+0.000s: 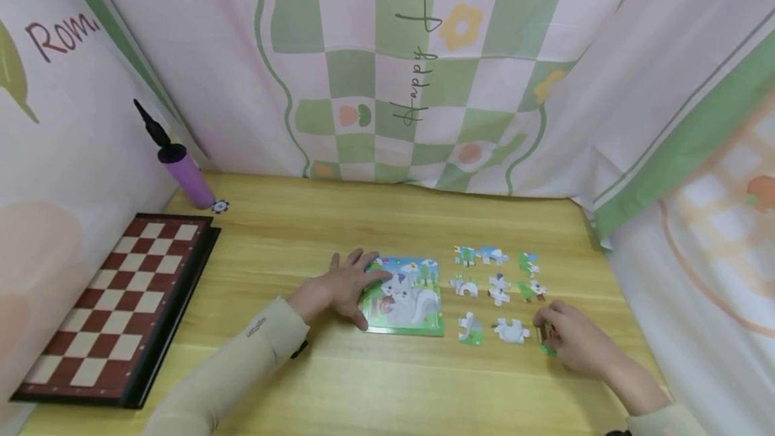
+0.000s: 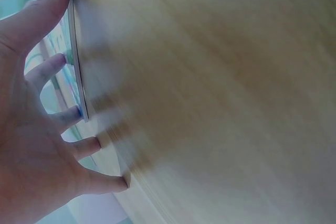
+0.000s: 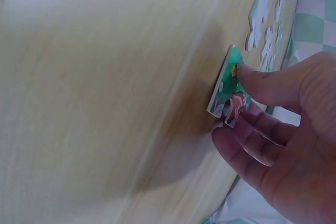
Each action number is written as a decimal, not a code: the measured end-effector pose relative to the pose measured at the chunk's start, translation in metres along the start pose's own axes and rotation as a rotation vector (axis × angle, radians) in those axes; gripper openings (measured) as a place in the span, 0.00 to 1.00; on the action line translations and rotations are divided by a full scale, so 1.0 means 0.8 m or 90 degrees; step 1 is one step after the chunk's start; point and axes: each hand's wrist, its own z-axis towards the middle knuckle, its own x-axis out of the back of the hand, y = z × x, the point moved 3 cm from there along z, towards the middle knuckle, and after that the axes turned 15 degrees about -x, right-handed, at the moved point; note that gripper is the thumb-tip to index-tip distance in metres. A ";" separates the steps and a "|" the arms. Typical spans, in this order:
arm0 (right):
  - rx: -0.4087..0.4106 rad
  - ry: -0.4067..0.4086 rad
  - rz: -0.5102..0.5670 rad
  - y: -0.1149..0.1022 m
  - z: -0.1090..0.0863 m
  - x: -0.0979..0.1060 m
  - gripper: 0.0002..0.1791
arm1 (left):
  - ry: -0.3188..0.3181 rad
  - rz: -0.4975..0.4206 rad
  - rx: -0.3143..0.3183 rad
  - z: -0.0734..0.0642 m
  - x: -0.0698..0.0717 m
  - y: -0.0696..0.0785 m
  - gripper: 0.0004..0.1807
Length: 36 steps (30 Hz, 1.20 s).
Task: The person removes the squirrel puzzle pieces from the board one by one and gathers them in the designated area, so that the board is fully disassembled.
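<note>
My left hand [image 1: 350, 286] rests with spread fingers at the left edge of a square puzzle board [image 1: 418, 323], which shows a white animal on a green and blue ground. In the left wrist view the thumb and two fingertips touch the board's edge, and the other fingertips are on the table. My right hand [image 1: 574, 336] pinches a green puzzle piece [image 3: 227, 85] with a brown pattern between thumb and fingers, close over the table. Loose puzzle pieces lie between board and right hand, among them a white one [image 1: 512, 331] and a grey-and-green one [image 1: 469, 330].
More pieces, such as a blue one [image 1: 492, 256], lie in loose rows at the back right. A red-and-cream chessboard [image 1: 121, 301] stands at the left. Behind it are a purple hand pump [image 1: 192, 180] and a small chip [image 1: 220, 206]. Patterned curtains [image 1: 418, 86] border the table.
</note>
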 end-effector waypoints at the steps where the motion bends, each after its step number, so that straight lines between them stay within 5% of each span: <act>1: 0.001 0.003 -0.002 -0.001 -0.001 0.000 0.15 | 0.002 0.000 -0.001 0.000 0.000 0.000 0.60; 22: 0.003 0.008 0.003 0.000 0.001 0.007 0.14 | 0.002 -0.004 -0.006 0.003 0.001 -0.002 0.59; 36: 0.035 0.081 0.004 -0.036 0.037 0.074 0.20 | -0.019 -0.013 -0.012 0.000 0.000 -0.010 0.60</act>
